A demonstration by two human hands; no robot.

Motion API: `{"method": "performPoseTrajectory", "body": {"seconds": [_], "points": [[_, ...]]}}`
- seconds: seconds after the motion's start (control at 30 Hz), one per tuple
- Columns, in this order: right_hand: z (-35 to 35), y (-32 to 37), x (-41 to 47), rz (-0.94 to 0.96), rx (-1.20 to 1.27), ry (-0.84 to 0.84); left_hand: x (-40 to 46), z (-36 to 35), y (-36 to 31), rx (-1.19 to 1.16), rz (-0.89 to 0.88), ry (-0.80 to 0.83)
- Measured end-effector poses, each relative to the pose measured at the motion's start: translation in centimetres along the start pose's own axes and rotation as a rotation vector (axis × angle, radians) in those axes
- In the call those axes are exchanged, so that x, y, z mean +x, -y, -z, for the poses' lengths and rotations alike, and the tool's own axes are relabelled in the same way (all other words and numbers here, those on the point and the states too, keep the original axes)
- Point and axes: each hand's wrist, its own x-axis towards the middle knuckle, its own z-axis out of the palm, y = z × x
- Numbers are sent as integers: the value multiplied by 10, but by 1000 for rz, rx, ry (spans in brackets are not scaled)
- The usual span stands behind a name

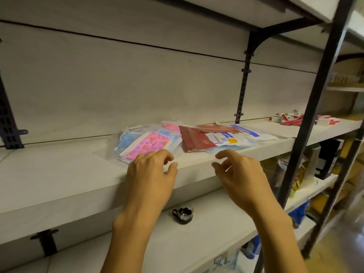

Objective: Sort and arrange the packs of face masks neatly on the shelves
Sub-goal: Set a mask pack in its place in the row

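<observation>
- Both forearms reach up from the bottom edge; my left hand (151, 170) and right hand (239, 170) hover at the front edge of the middle shelf (59, 174), fingers loosely curled, holding nothing.
- Below them I see a small glass cup (183, 214) with dark contents on the lower shelf (187, 243).
- A black upright post (313, 107) stands to the right, with small red-and-white boxes (291, 120) behind it.
- My left fingertips (157, 153) lie at the near edge of the pink patterned mask pack (149, 144).
- Dark red packs (195, 140) and blue-and-white packs (234, 139) lie overlapping just beyond my right hand, apart from it.
</observation>
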Motion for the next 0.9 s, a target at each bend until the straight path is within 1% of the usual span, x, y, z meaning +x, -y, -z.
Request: {"method": "performPoseTrajectory", "body": {"seconds": [0.1,0.23,0.4,0.6,0.73,0.83,0.9], "points": [[7,-37,25,42,16,44,13,-26,-23,36,30,-16],[21,-86,63,77,22,56,37,-57,-49,131,55,-27],[23,-125,111,147,50,78,65,-86,-67,263,112,-26],[7,-145,145,235,81,108,81,-106,-67,382,221,16],[4,-152,161,240,118,89,96,-118,-68,414,291,27],[2,-151,172,248,113,94,103,-126,-68,442,347,69],[1,-150,177,261,106,95,105,-129,-66,401,387,82]]}}
